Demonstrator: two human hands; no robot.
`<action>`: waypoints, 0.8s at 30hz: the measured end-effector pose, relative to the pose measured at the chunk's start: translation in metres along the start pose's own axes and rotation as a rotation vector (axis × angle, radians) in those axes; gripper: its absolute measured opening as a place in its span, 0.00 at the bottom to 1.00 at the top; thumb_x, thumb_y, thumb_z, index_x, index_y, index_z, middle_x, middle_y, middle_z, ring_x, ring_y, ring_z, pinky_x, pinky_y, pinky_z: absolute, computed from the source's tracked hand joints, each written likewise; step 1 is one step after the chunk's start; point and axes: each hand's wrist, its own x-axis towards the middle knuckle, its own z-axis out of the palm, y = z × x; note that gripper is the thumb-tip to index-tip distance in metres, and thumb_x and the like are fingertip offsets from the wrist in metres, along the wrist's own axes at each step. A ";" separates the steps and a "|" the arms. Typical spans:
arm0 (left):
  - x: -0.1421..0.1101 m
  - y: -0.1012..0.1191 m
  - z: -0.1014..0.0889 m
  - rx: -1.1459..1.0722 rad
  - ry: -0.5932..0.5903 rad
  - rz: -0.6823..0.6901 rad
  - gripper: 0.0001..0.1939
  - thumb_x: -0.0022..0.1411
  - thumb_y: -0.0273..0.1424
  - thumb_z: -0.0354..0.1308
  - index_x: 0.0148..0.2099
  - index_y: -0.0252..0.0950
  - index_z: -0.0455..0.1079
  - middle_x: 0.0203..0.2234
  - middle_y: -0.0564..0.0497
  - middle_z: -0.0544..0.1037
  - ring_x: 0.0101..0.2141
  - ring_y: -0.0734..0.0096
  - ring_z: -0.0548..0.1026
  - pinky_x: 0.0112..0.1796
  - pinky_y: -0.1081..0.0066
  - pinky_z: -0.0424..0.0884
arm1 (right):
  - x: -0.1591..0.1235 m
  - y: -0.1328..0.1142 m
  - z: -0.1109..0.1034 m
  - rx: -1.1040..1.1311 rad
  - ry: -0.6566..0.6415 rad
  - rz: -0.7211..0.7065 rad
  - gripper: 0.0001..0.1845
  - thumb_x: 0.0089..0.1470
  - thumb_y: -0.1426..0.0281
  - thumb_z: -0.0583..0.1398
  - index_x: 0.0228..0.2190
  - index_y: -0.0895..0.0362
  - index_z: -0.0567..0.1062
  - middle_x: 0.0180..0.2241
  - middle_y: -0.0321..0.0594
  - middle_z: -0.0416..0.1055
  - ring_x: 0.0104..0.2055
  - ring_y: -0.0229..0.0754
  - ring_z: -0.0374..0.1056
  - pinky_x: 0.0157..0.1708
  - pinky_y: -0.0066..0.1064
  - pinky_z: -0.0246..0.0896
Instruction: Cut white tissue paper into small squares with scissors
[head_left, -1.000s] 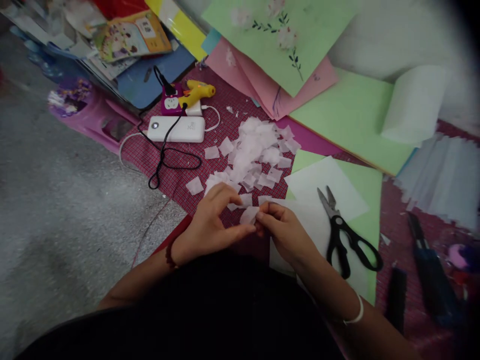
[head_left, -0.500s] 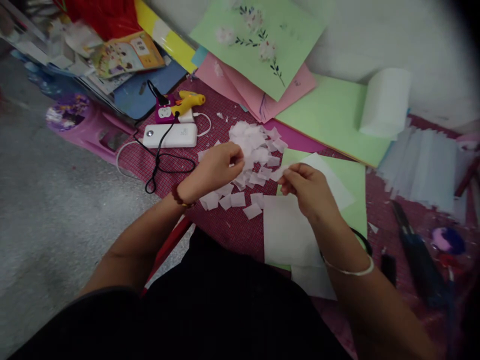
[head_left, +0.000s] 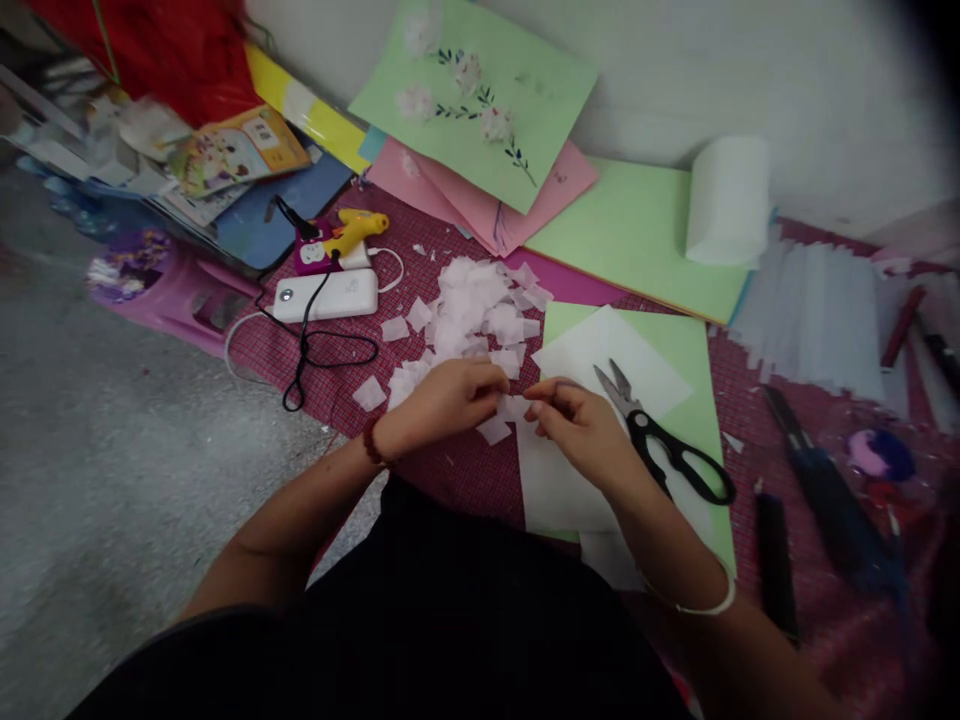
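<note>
My left hand [head_left: 450, 398] and my right hand [head_left: 577, 425] meet over the red checked cloth [head_left: 450, 465], both pinching a small white tissue square [head_left: 514, 407] between their fingertips. Just beyond them lies a heap of several similar tissue squares [head_left: 476, 300]. More loose squares lie beside my left hand, one right under the pinch [head_left: 493, 431]. My right hand rests over white paper sheets [head_left: 555, 485] laid on green card [head_left: 694, 345]. Black scissors [head_left: 660, 435] lie shut to the right of my right hand.
A yellow glue gun [head_left: 352, 228], a white power bank [head_left: 326, 295] and a black cable [head_left: 315, 345] sit at the left. Green and pink card sheets [head_left: 480, 95], a tissue roll [head_left: 727, 200], clear strips [head_left: 817, 305] and dark tools [head_left: 825, 490] lie behind and right. Grey floor is at the left.
My hands had reached out to the heap, the right one picking up a tissue square; they have now drawn back together near my body, both pinching a square. The scissors show again.
</note>
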 end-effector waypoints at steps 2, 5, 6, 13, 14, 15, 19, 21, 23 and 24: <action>-0.009 0.003 -0.004 -0.142 0.090 0.007 0.09 0.59 0.23 0.52 0.36 0.34 0.73 0.28 0.52 0.74 0.30 0.75 0.71 0.32 0.74 0.65 | -0.005 -0.002 0.005 0.066 -0.023 0.008 0.06 0.52 0.68 0.57 0.31 0.54 0.74 0.27 0.35 0.69 0.25 0.37 0.63 0.27 0.32 0.59; -0.024 0.008 -0.004 -0.277 0.206 0.039 0.07 0.61 0.24 0.53 0.37 0.35 0.73 0.28 0.52 0.75 0.30 0.76 0.72 0.32 0.75 0.66 | -0.010 -0.008 0.012 0.178 -0.069 0.007 0.04 0.51 0.68 0.58 0.30 0.55 0.72 0.25 0.34 0.67 0.25 0.36 0.62 0.26 0.31 0.57; -0.028 0.010 -0.003 -0.297 0.245 0.044 0.06 0.61 0.24 0.54 0.36 0.35 0.73 0.28 0.51 0.75 0.30 0.76 0.72 0.32 0.74 0.67 | -0.012 -0.010 0.014 0.208 -0.080 0.002 0.04 0.50 0.68 0.59 0.31 0.55 0.72 0.25 0.33 0.66 0.24 0.36 0.61 0.25 0.30 0.57; -0.040 0.023 0.011 -0.362 0.385 0.059 0.06 0.59 0.23 0.55 0.35 0.35 0.74 0.26 0.51 0.75 0.29 0.74 0.73 0.31 0.73 0.68 | -0.014 -0.013 0.023 0.188 -0.103 -0.024 0.02 0.48 0.70 0.59 0.27 0.55 0.70 0.24 0.32 0.64 0.25 0.36 0.60 0.26 0.30 0.55; -0.041 0.023 0.011 -0.368 0.392 0.061 0.06 0.59 0.24 0.55 0.35 0.35 0.74 0.26 0.50 0.75 0.30 0.74 0.73 0.31 0.73 0.69 | -0.014 -0.013 0.023 0.157 -0.091 -0.036 0.02 0.47 0.72 0.58 0.25 0.56 0.69 0.24 0.32 0.64 0.26 0.36 0.60 0.27 0.30 0.55; -0.041 0.024 0.011 -0.377 0.398 0.062 0.06 0.59 0.24 0.56 0.35 0.36 0.74 0.26 0.50 0.76 0.30 0.74 0.74 0.32 0.72 0.69 | -0.013 -0.012 0.023 0.136 -0.082 -0.049 0.03 0.47 0.73 0.57 0.23 0.56 0.69 0.24 0.32 0.64 0.26 0.36 0.60 0.27 0.30 0.54; -0.041 0.023 0.009 -0.409 0.441 0.063 0.06 0.58 0.24 0.57 0.35 0.36 0.75 0.26 0.50 0.76 0.29 0.74 0.74 0.31 0.73 0.69 | -0.013 -0.014 0.022 0.228 -0.109 -0.017 0.05 0.48 0.70 0.57 0.22 0.55 0.67 0.21 0.30 0.61 0.23 0.35 0.58 0.24 0.30 0.53; -0.041 0.021 0.008 -0.400 0.464 0.061 0.06 0.58 0.23 0.57 0.35 0.36 0.75 0.26 0.51 0.76 0.29 0.74 0.74 0.30 0.73 0.69 | -0.014 -0.017 0.021 0.321 -0.147 0.013 0.06 0.51 0.66 0.57 0.25 0.55 0.67 0.21 0.30 0.62 0.22 0.35 0.59 0.24 0.30 0.54; -0.042 0.020 0.009 -0.374 0.474 0.061 0.06 0.58 0.23 0.57 0.35 0.36 0.75 0.25 0.51 0.75 0.29 0.74 0.73 0.30 0.73 0.69 | -0.014 -0.019 0.022 0.335 -0.179 0.022 0.07 0.51 0.64 0.58 0.27 0.55 0.68 0.22 0.31 0.63 0.23 0.35 0.60 0.25 0.30 0.55; -0.042 0.020 0.010 -0.361 0.479 0.056 0.07 0.57 0.23 0.56 0.35 0.36 0.75 0.25 0.51 0.75 0.29 0.74 0.73 0.30 0.73 0.68 | -0.013 -0.019 0.023 0.303 -0.180 0.018 0.08 0.51 0.64 0.58 0.26 0.55 0.68 0.23 0.31 0.62 0.23 0.35 0.60 0.24 0.30 0.55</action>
